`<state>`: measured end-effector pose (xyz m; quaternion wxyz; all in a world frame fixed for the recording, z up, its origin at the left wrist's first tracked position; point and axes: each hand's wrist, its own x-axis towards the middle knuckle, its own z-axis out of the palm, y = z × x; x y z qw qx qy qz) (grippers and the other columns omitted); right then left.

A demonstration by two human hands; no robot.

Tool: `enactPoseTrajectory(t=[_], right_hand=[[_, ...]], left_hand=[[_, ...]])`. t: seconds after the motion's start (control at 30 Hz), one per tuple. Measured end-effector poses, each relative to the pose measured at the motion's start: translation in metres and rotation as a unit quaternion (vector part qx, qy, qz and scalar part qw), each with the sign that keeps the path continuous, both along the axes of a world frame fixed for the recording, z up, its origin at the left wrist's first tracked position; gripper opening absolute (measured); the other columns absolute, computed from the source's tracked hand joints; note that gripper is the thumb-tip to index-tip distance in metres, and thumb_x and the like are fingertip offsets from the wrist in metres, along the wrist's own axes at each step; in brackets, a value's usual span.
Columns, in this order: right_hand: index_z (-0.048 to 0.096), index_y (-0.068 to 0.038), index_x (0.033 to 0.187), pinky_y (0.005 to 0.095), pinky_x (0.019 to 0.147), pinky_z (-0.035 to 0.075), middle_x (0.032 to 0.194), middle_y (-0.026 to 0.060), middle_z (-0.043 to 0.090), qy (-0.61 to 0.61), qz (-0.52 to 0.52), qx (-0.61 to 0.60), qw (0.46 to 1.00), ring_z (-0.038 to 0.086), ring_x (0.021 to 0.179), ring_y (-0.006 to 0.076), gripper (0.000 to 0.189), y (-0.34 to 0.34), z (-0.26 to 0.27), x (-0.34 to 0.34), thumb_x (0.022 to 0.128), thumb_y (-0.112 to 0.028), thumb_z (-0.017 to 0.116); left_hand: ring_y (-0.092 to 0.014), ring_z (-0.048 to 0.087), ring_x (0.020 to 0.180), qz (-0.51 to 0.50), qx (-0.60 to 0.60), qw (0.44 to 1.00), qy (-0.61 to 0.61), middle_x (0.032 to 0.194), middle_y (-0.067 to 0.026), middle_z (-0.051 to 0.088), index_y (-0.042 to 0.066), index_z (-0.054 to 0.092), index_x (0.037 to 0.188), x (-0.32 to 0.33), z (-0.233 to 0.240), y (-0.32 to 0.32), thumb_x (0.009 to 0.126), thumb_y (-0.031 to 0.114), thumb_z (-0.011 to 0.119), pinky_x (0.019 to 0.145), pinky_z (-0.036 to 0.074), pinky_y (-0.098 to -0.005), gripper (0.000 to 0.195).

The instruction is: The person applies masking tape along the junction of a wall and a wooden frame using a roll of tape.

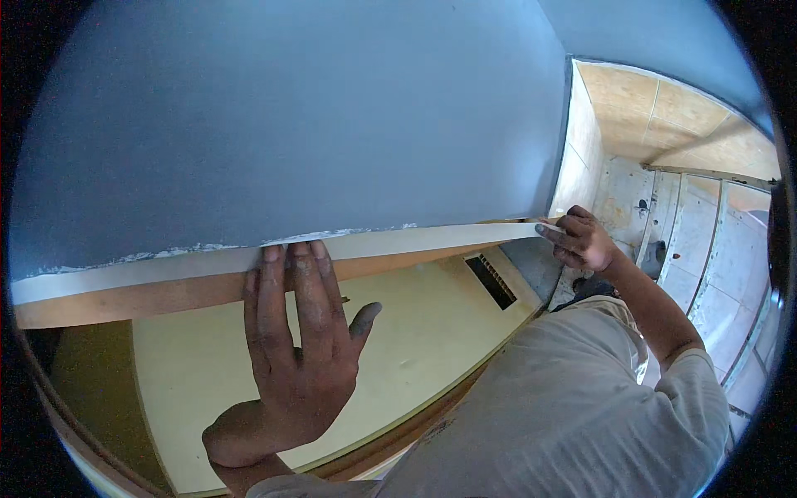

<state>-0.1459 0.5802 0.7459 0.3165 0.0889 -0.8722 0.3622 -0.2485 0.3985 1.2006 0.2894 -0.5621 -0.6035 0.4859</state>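
Note:
A long white strip (pixel 436 239) runs along the lower edge of a smooth blue-grey surface (pixel 311 124), with rough white paste or chipped coating along their join. Beneath the strip shows a brown, wood-coloured band (pixel 155 295). My left hand (pixel 305 348) lies with its fingers extended flat against the strip and band, fingertips at the join, thumb held apart. At the strip's far right end, my right hand (pixel 579 239) pinches it between thumb and fingers, near the corner of the blue-grey surface. Whitish residue marks the fingers of my left hand.
Below the band is a cream panel (pixel 405 336) with a dark slotted vent (pixel 492 281). A curved brown edge (pixel 429 417) passes beside my body. On the right, beyond the corner, are beige wall tiles (pixel 672 106) and stained pale tiles crossed by narrow bars (pixel 710 249).

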Motion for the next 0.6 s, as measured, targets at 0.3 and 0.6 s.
enactPoseTrajectory(t=[0.3,0.6], right_hand=[[0.07,-0.002,0.133,0.0413,0.078,0.051,0.084,0.0053,0.058,0.037,-0.029,0.042,0.998,0.06,0.076,0.0241,0.068,-0.002,0.004,-0.005,0.068,-0.019,0.077],[0.069,-0.001,0.134,0.0409,0.074,0.051,0.083,0.0056,0.057,0.037,-0.037,0.046,0.998,0.059,0.074,0.0242,0.07,-0.002,0.006,-0.003,0.067,-0.018,0.079]], left_hand=[[-0.038,0.049,0.144,-0.017,0.031,0.999,0.016,0.148,-0.0174,0.052,0.004,0.066,0.143,-0.007,-0.008,-0.011,0.109,0.05,0.046,0.116,0.053,-0.0498,0.061],[-0.038,0.048,0.147,-0.024,0.036,0.999,-0.005,0.151,-0.0174,0.05,0.01,0.062,0.149,-0.015,-0.008,-0.015,0.109,0.049,0.047,0.121,0.047,-0.0495,0.058]])
